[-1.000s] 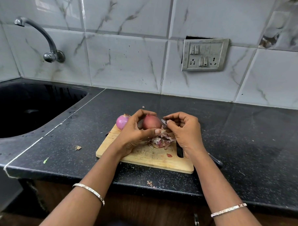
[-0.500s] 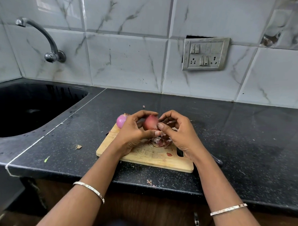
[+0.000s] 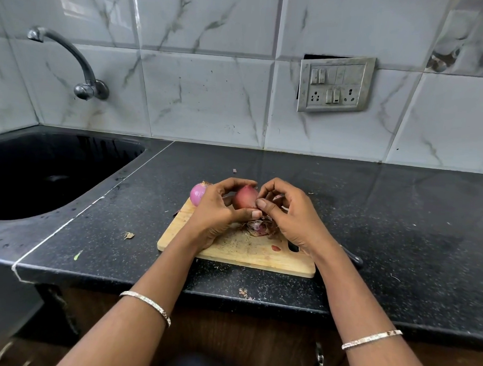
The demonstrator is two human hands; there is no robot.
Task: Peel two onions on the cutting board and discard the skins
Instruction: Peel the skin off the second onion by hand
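Black countertop (image 3: pixel 371 216), cutting board (image 3: pixel 245 253), onion (image 3: pixel 244 198) between left hand (image 3: pixel 214 212) and right hand (image 3: pixel 294 218)

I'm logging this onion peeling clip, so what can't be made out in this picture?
Head view only.
Pale onion: its right side is behind the left hand.
Held onion: underside covered by that hand.
Right hand: whether it pinches skin, too small to tell.
Dark handle: the rest hidden by the right wrist.
Sink: cut off by the left edge.
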